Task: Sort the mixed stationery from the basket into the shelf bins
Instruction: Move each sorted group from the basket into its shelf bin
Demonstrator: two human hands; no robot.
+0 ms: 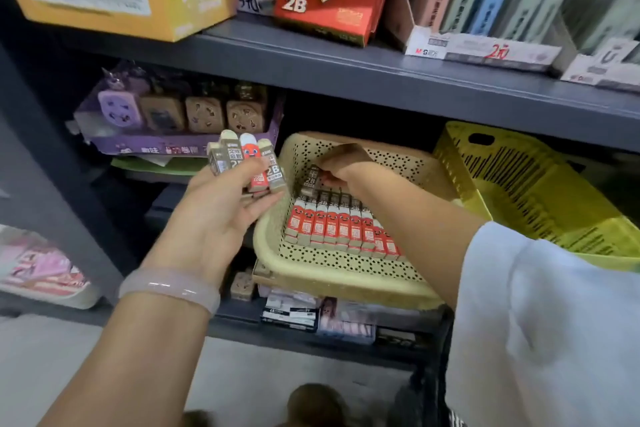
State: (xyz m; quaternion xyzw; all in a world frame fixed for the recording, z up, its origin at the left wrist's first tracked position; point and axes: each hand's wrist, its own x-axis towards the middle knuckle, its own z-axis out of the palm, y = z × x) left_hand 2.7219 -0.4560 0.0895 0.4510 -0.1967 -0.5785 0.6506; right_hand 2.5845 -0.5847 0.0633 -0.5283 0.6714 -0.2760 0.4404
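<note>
Your right hand (341, 163) pinches one 2B lead box (310, 182) upright just behind the beige bin's (332, 270) standing row (341, 227), while your left hand (221, 204) grips the spare boxes (247, 163) beside it.

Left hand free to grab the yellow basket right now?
Probably not: the left hand already grips a bunch of 2B lead boxes, and the right arm crosses between it and the yellow basket.

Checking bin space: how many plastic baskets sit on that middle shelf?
2: a beige basket in the middle, holding lead boxes, and a yellow basket to its right, partly cut off. Others may be hidden.
</note>
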